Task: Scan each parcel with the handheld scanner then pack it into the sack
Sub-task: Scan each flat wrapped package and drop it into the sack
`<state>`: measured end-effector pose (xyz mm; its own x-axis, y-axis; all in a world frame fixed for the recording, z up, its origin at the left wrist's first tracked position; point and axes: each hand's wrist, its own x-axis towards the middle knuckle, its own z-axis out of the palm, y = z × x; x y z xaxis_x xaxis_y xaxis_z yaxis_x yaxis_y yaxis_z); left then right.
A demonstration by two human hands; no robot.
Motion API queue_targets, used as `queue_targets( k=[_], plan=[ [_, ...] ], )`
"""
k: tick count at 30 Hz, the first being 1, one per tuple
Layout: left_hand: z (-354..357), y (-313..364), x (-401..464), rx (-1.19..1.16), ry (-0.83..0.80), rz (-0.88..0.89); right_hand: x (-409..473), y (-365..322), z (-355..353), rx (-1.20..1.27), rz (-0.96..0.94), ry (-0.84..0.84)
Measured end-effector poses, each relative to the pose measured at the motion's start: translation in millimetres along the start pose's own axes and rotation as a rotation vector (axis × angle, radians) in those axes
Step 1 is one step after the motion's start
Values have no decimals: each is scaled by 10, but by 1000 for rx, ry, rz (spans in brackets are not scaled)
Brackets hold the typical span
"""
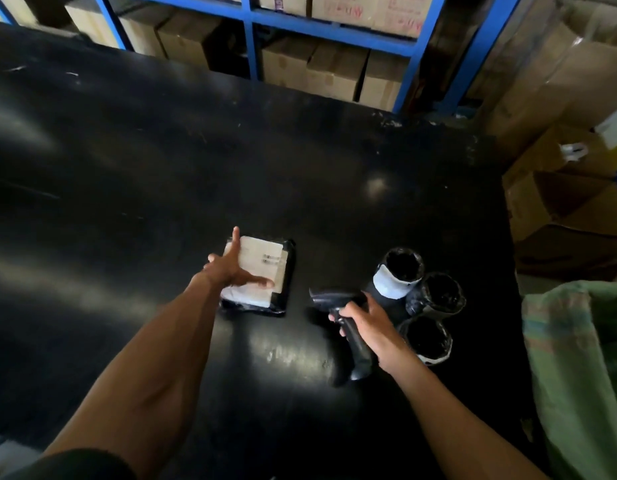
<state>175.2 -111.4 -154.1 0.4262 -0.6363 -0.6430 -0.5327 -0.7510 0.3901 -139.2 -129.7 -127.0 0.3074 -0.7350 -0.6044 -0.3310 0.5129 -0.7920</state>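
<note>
Lying flat near the middle of the glossy black table [161, 161], the flat black plastic-wrapped parcel with a white shipping label [256, 277] sits under your left hand [230, 270]. That hand is spread wide: the forefinger reaches toward twelve o'clock along the label's left edge, the thumb lies across the label toward three o'clock, and nothing is gripped. The label carries a few short lines of dark print, but they are too blurred to read. The parcel's long axis runs roughly from twelve to six o'clock, tilted slightly so its far end leans toward one o'clock.

Your right hand [367, 325] has its fingers curled round the grip of the black handheld barcode scanner [348, 323], at four o'clock from the parcel and apart from it. The scanner's head points toward ten o'clock, at the parcel's near right corner; its handle runs back toward five o'clock.

Just beside the scanner, at three o'clock, three black-wrapped cylindrical parcels [428, 299] stand clustered and touching, ends facing you; the farthest has a pale label whose writing cannot be made out.

At the table's right edge, at four o'clock, is the pale green woven sack [577, 358]. Beyond the table at twelve o'clock, blue metal shelving [248, 29] holds brown cardboard cartons [334, 69], some with red scrawl that is unreadable.
</note>
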Motion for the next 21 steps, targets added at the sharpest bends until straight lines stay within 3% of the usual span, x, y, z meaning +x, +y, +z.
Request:
queue_targets(
  k=[3,6,12,21],
  plan=[
    [-53,44,-21,89,-26,61,136,-129,76,144,38,-15],
    [-40,119,-103,194,90,110,143,-248,150,338,41,-68],
    [153,186,-456,-2,309,132,4,-378,263,143,-163,30],
    [482,301,-962,-15,377,190,-327,-353,325,14,-276,131]
  ],
)
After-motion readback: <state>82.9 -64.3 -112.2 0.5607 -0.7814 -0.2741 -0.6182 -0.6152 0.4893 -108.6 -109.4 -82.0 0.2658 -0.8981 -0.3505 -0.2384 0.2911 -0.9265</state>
